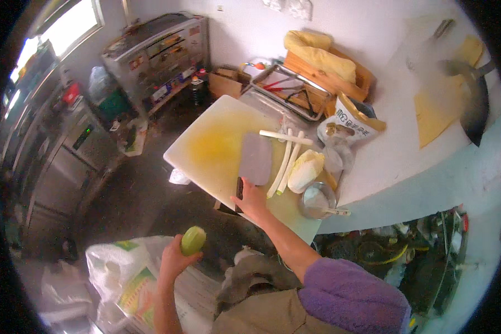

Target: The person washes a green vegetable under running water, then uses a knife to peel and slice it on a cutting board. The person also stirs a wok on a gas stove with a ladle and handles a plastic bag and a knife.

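In my left hand (pixel 179 255) I hold a pale green, rounded vegetable (pixel 193 241), perhaps a radish or gourd, over the floor in front of me. My right hand (pixel 252 202) is at the dark handle (pixel 239 190) of a cleaver, thumb and forefinger spread across it; whether they grip it is unclear. The cleaver's wide blade (pixel 255 158) lies flat on a white cutting board (pixel 225 112) with a yellow stain. Right of the blade lie several peeled white stalks (pixel 280 171), like leeks, a napa cabbage (pixel 305 171) and a metal bowl (pixel 318 200) with a handle sticking out.
Behind the board stand a wire rack (pixel 292 89), a wooden box (pixel 309 67) with a yellow towel, and a printed food bag (pixel 348 121). A wok (pixel 478 104) rests at the right. White sacks (pixel 121 275) lie low left. Steel kitchen units (pixel 62 171) line the left side.
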### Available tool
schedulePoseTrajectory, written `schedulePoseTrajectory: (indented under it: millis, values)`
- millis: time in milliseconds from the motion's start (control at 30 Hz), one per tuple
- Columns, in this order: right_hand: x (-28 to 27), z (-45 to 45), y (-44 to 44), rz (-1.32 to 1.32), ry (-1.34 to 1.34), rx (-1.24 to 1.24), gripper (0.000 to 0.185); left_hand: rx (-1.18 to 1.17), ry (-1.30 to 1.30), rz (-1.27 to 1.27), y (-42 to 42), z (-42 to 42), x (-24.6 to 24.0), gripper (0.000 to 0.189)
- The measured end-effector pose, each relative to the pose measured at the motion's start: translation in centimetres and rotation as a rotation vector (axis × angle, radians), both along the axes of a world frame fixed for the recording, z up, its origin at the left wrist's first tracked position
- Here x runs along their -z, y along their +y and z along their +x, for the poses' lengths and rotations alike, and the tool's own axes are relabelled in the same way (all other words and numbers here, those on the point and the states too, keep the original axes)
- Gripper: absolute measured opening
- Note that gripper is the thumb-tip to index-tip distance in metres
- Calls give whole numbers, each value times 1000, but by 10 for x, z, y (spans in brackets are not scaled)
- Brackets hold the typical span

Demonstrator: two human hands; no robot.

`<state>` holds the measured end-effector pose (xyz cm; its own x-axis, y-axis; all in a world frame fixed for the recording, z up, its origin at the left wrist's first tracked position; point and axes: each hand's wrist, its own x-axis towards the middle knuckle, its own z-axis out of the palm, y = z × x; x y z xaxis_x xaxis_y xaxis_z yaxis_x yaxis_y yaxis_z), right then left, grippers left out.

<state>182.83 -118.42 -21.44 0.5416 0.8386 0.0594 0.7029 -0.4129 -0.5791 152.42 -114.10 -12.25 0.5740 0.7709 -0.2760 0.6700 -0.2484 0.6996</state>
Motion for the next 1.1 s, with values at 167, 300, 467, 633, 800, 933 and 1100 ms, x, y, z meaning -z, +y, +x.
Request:
schedulePoseTrajectory:
  millis: [167,300,467,633,800,933,1100]
  values:
    - [2,-2,13,-120,137,135,89,370,53,162,99,78,-4,54]
    - [-1,-1,15,-68,243,178,96,648,121,318,161,131,1,56]
    - [-12,4,9,-23,277,331,94,754,181,312,222,169,11,58]
    - [-51,10,-8,70,516,340,83,638,218,-10,266,173,10,61]
    - [-77,-11,-24,579,1202,375,45,696,327,-45,304,184,3,58]
    - [-70,-40,-19,392,1116,727,24,802,272,-186,337,208,8,56]
    - [-63,-142,1,541,1065,1338,18,1134,192,-13,377,237,21,56]
